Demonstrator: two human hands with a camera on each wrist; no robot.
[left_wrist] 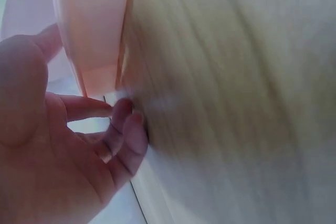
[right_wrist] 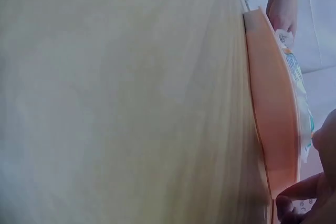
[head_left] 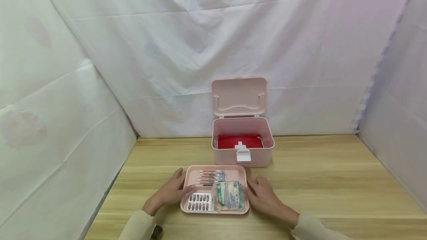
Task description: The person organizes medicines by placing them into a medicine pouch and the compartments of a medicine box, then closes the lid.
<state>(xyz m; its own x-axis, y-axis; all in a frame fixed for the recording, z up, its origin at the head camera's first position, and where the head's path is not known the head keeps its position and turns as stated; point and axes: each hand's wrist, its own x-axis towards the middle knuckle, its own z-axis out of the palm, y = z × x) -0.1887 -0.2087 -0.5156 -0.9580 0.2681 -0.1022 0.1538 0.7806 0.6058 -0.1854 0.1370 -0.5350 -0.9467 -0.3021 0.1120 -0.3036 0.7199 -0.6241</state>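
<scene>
A pink tray lies on the table in the head view. My left hand grips its left side, thumb over the rim; the left wrist view shows the other fingers near the tray's outer wall. At the right side, my right hand holds the rim, its thumb reaching in beside a green-and-white plastic packet. A blister pack of dark capsules sits front left in the tray. Behind it are several thin swab-like sticks in clear wrapping. The tray's underside is hidden.
Behind the tray stands a pink first-aid box with a white cross and latch, its lid raised. A red pouch lies inside. White cloth hangs behind and along both sides of the wooden table.
</scene>
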